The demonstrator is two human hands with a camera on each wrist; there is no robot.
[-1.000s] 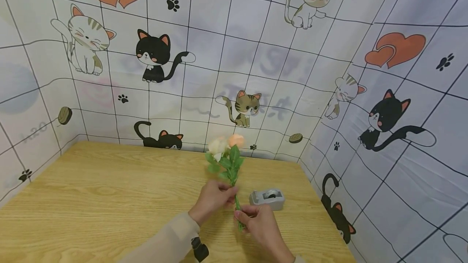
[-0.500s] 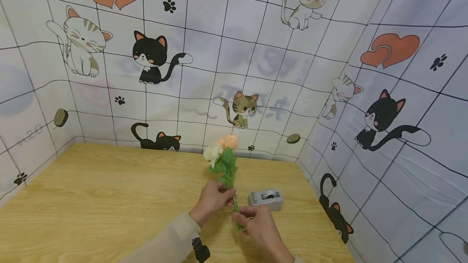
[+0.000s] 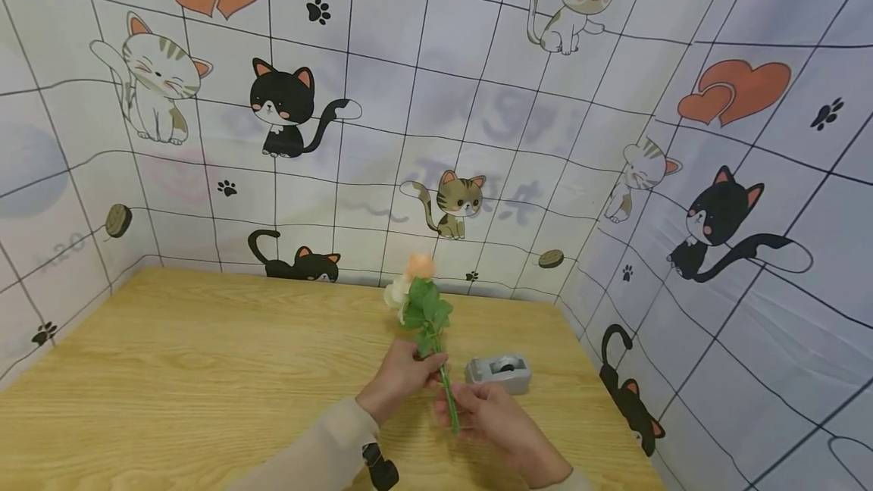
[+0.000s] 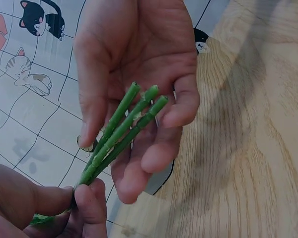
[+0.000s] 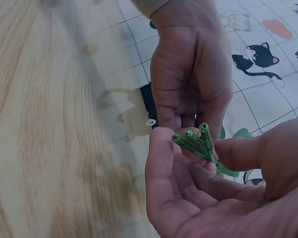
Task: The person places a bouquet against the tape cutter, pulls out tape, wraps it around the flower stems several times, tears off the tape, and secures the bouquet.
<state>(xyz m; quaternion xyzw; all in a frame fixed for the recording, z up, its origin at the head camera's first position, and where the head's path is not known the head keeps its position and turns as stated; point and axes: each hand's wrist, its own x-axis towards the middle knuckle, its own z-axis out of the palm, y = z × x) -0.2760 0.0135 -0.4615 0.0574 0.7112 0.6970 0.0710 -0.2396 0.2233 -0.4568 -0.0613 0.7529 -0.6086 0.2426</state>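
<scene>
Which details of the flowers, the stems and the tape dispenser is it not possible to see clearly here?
Head view: part of the stems, covered by the left hand.
Head view: petals of the white flower and the peach flower, blurred.
Head view: whether a third flower exists; the leaves could hide it.
Head view: any loose tape end on the tape dispenser, too small.
Right wrist view: both flowers, apparently behind the right hand.

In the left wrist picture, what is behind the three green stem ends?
Behind the stem ends is the right hand, its palm facing the camera. The parts of the hand directly covered by the stems cannot be seen. What lies behind the hand is hidden too.
</scene>
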